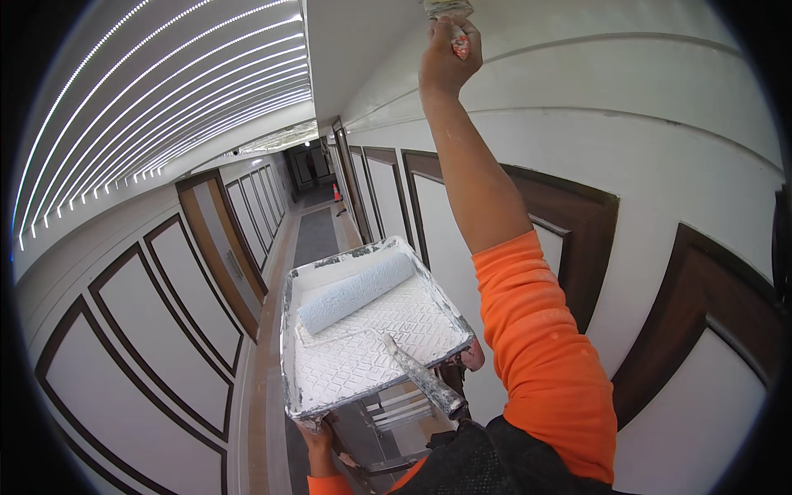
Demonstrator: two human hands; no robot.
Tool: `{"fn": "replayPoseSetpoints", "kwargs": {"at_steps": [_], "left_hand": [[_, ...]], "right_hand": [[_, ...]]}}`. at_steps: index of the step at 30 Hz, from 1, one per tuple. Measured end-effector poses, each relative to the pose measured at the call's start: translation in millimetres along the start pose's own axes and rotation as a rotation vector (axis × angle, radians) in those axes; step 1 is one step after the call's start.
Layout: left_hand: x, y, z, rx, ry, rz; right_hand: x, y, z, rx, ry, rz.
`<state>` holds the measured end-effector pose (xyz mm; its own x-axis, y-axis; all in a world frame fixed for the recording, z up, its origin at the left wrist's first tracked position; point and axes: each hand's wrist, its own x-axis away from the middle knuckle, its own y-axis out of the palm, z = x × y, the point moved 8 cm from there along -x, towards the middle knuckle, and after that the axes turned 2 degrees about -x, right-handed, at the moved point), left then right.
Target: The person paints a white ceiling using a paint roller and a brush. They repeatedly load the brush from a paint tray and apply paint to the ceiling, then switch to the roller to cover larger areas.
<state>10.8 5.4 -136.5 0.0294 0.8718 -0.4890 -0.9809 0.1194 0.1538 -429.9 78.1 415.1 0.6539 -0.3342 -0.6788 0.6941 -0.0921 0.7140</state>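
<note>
My right hand is raised high at the top of the view, its fingers wrapped round a paintbrush with an orange-marked handle. The brush's pale, paint-covered head is close to the upper wall and partly cut off by the frame. Low down, my left hand grips the near left corner of a paint tray from below; most of its fingers are hidden. White paint coats the tray's ridged bed. A fluffy paint roller lies across it, its paint-smeared handle sticking out over the near edge towards me.
Beneath the tray stand parts of a metal ladder. A long corridor runs ahead, with a grey floor strip and an orange cone. Dark-framed wall panels line both sides. A wooden door is at left, under ceiling light strips.
</note>
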Motion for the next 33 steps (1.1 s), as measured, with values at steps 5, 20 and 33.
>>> {"fn": "replayPoseSetpoints", "kwargs": {"at_steps": [5, 20, 33], "left_hand": [[5.3, -46.3, -55.5, -0.203, 0.032, 0.130], [10.3, -35.5, -40.1, 0.010, -0.119, 0.337], [2.2, -53.3, -77.7, -0.187, -0.006, 0.060]], "right_hand": [[-15.6, 14.9, -9.4, 0.295, -0.231, -0.019], [-28.8, 26.9, 13.2, 0.523, -0.446, -0.068], [-42.6, 32.7, 18.9, 0.562, -0.407, -0.072]]}}
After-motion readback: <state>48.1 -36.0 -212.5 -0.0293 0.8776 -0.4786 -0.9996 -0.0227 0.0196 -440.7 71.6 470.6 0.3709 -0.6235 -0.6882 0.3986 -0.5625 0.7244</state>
